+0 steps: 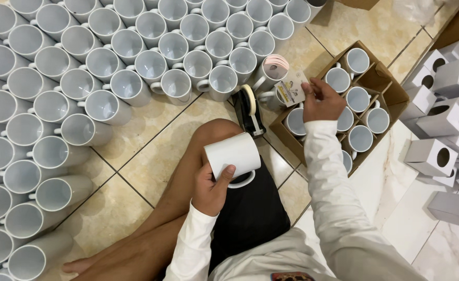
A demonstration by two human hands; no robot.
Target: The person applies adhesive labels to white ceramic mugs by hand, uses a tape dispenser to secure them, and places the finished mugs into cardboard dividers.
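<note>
My left hand grips a plain white mug lying on its side over my bent knee, its handle toward me. My right hand reaches forward and pinches a small printed paper sheet above a mug stuffed with rolled papers. A black tape dispenser stands on the floor tiles between the two hands.
Several white mugs in rows cover the floor at the left and back. A cardboard box with dividers holds more mugs at the right. A pile of white cartons with round holes lies at the far right.
</note>
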